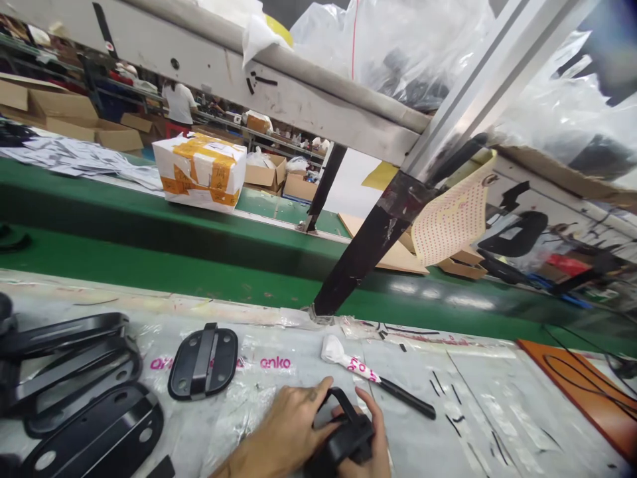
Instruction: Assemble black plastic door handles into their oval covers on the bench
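A black plastic part [346, 431] sits at the bottom edge of the view on the plastic-covered table [497, 398], gripped by both hands. The left hand [288, 431] is curled over its left side, thumb on the loop; the right hand [375, 438] closes on it from the right. Just beyond lies a tool w/ white-wrapped handle [373, 378]. To the left are an oval black plate [203, 362] and stacked black frames [74, 392]. Further back, a taped box [199, 171] on the green conveyor [149, 232].

Open plastic-covered bench right of the hands [328, 435], past a wrapped tool [378, 384]; black plates [89, 405] crowding the left.
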The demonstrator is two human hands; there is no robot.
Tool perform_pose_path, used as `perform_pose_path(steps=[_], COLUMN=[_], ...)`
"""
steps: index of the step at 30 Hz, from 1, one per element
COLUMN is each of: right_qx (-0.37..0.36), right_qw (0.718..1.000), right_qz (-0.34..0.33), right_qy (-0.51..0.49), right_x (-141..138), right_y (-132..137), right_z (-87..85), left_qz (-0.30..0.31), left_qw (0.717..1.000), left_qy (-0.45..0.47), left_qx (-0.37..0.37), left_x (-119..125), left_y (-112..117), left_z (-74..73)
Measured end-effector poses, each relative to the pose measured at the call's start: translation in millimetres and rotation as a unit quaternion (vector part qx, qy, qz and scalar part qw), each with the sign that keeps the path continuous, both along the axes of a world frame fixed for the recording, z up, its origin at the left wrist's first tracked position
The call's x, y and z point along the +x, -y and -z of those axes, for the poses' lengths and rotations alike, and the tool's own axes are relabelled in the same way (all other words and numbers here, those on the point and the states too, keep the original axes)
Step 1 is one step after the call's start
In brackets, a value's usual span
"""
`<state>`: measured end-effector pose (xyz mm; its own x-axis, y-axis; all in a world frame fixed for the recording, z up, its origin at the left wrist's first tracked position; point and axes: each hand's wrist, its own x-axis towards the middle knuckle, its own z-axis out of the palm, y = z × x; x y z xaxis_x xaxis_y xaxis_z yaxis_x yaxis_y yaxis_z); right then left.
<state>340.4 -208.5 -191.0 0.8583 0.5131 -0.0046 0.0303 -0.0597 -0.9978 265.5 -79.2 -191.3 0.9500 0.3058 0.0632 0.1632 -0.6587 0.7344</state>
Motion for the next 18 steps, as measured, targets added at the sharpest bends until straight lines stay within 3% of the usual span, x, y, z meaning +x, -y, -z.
perform_pose_path(steps=[4,9,12,15,18], right_qx=[0.003,-0.019,-0.038,-0.057,-0.060], right_qw=[1.000,0.998,0.997,0.996,0.996], right_qz=[0.016,0.053,0.067,0.067,0.069], right_qy=[-0.020,-0.030,-0.016,0.010,0.020], right_x=[0,-1,-2,-2,-3], right_y=[0,-1,-2,-3,-2], right_z=[8.3,8.9,3.5,1.1,2.5], left_qz=[-0.006,-0.028,-0.033,-0.005,0.016], left_qw=[0.999,0.999,0.982,0.921,0.857], left_qy=[0.000,0.012,0.032,0.060,0.077], left_qx=[0.039,-0.039,-0.184,-0.384,-0.510], left_x=[2,3,3,5,9], left_y=[7,5,0,-9,-14], left_z=[8.1,2.1,-4.4,-4.8,-0.7])
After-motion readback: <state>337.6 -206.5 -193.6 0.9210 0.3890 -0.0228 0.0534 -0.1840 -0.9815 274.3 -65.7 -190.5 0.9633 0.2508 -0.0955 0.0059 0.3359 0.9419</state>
